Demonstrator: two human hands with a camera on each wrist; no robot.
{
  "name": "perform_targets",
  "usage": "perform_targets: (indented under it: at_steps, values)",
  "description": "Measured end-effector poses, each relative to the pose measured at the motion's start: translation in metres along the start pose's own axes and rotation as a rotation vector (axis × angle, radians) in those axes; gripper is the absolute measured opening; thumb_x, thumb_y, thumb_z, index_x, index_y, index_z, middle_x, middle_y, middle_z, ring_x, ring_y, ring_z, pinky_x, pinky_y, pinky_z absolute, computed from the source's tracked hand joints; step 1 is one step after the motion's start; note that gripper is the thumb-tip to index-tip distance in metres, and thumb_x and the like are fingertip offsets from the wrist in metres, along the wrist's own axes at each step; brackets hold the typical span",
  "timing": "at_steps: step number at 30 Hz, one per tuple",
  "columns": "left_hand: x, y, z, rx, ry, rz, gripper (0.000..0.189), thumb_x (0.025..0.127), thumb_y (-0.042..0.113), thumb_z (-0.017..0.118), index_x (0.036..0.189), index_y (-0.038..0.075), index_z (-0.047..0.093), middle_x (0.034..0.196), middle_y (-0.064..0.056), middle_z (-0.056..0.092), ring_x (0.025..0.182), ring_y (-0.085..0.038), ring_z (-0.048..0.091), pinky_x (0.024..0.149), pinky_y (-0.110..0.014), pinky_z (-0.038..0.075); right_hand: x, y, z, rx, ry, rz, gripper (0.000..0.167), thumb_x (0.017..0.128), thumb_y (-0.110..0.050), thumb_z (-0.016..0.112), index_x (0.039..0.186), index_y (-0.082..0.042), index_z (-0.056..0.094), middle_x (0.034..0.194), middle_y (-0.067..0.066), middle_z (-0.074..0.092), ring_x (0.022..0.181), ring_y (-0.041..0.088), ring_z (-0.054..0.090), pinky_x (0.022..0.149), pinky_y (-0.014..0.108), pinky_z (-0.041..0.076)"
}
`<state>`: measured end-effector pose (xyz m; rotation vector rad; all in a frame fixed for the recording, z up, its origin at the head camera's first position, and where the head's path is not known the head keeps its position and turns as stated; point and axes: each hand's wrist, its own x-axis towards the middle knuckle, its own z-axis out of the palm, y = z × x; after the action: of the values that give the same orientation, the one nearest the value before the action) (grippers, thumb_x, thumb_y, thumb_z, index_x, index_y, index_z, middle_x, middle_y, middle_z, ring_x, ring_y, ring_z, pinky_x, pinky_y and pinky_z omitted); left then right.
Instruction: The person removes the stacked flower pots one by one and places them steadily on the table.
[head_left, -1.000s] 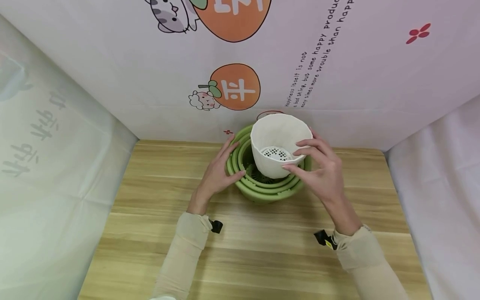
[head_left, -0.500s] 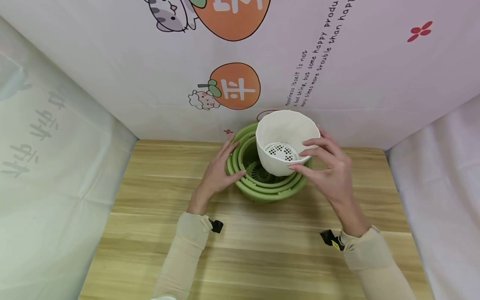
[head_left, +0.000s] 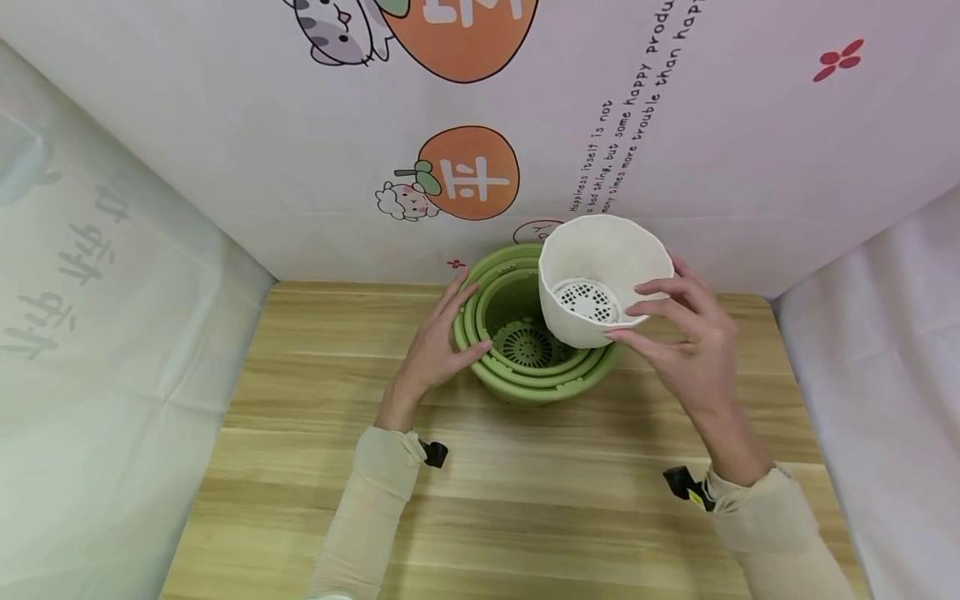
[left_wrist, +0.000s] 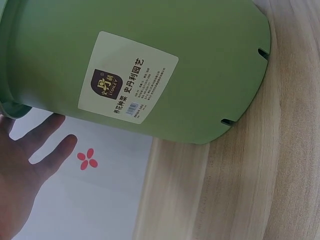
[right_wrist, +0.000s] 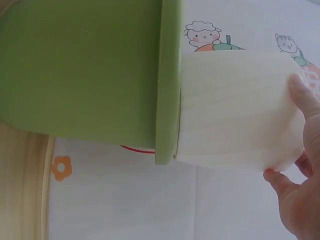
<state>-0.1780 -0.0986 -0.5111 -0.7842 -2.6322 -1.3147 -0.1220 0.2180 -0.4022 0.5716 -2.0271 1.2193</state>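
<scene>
A person's two bare hands work over a nest of green pots (head_left: pixel 517 393), standing upright at the far side of a wood-grain desk (head_left: pixel 517 508), just in front of a printed white backdrop (head_left: pixel 300 158). The right hand (head_left: pixel 693 350) grasps a white pot (head_left: pixel 564 317) by its right rim, two fingers reaching inside and the thumb pressed outside, likely because the thin edge makes an easy pinch. This white pot is above the right part of the nest, its mouth tilted toward the near side, so a perforated disc (head_left: pixel 587 300) shows at its bottom; whether it touches the green rims, I cannot tell. The left hand (head_left: pixel 433 350) lies against the nest's left rim, fingers spread and relaxed rather than clenched, the thumb toward the near side, probably to steady the stack. To the left of the white pot, the slotted base (head_left: pixel 527 344) of the innermost green pot is partly visible.
</scene>
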Motion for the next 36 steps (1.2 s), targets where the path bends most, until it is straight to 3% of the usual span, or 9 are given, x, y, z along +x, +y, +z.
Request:
perform_targets:
  at_steps: [5, 14, 22, 28, 33, 36]
  values:
    - [0.000, 0.000, 0.001, -0.008, -0.001, 0.001, 0.088, 0.084, 0.048, 0.069, 0.156, 0.014, 0.030, 0.166, 0.011, 0.004, 0.149, -0.022, 0.023, 0.083, -0.043, 0.058, -0.001, 0.004, -0.005, 0.004, -0.003, -0.012, 0.046, 0.073, -0.043, 0.084, 0.074, 0.002, 0.074, 0.092, 0.023, 0.067, 0.128, 0.045, 0.051, 0.114, 0.052, 0.035]
    - [0.000, -0.001, 0.002, -0.017, 0.001, -0.006, 0.087, 0.084, 0.036, 0.074, 0.156, 0.015, 0.030, 0.166, 0.013, 0.004, 0.149, -0.021, 0.022, 0.084, -0.044, 0.057, 0.003, 0.003, -0.014, -0.007, 0.038, -0.011, 0.050, 0.075, -0.044, 0.084, 0.073, 0.005, 0.074, 0.089, 0.025, 0.067, 0.127, 0.046, 0.051, 0.114, 0.053, 0.034]
    - [0.000, -0.003, 0.003, -0.027, 0.002, -0.003, 0.087, 0.084, 0.042, 0.070, 0.156, 0.014, 0.030, 0.166, 0.012, 0.004, 0.149, -0.019, 0.020, 0.098, -0.050, 0.050, 0.001, 0.007, -0.025, -0.043, 0.055, 0.001, 0.048, 0.076, -0.041, 0.083, 0.076, 0.007, 0.075, 0.086, 0.027, 0.066, 0.118, 0.045, 0.057, 0.115, 0.053, 0.032]
    - [-0.001, -0.001, 0.002, -0.036, 0.006, -0.007, 0.087, 0.084, 0.044, 0.070, 0.155, 0.013, 0.031, 0.166, 0.012, 0.005, 0.149, -0.020, 0.020, 0.099, -0.050, 0.049, 0.000, 0.007, -0.027, -0.056, 0.112, -0.006, 0.047, 0.075, -0.037, 0.085, 0.075, 0.009, 0.074, 0.084, 0.029, 0.066, 0.105, 0.031, 0.064, 0.114, 0.054, 0.034]
    - [-0.001, 0.000, 0.002, -0.044, 0.008, -0.009, 0.086, 0.084, 0.043, 0.070, 0.155, 0.012, 0.032, 0.166, 0.011, 0.005, 0.149, -0.020, 0.020, 0.097, -0.049, 0.051, 0.002, 0.002, -0.031, -0.057, 0.128, 0.015, 0.053, 0.075, -0.041, 0.085, 0.074, 0.011, 0.073, 0.083, 0.028, 0.065, 0.119, 0.046, 0.057, 0.114, 0.053, 0.035]
    - [0.000, 0.000, 0.002, -0.044, 0.009, -0.007, 0.086, 0.084, 0.045, 0.069, 0.155, 0.012, 0.031, 0.166, 0.011, 0.005, 0.150, -0.019, 0.019, 0.103, -0.052, 0.046, 0.003, -0.002, -0.033, -0.060, 0.138, 0.023, 0.055, 0.075, -0.042, 0.084, 0.074, 0.012, 0.073, 0.083, 0.028, 0.065, 0.121, 0.045, 0.055, 0.113, 0.053, 0.035]
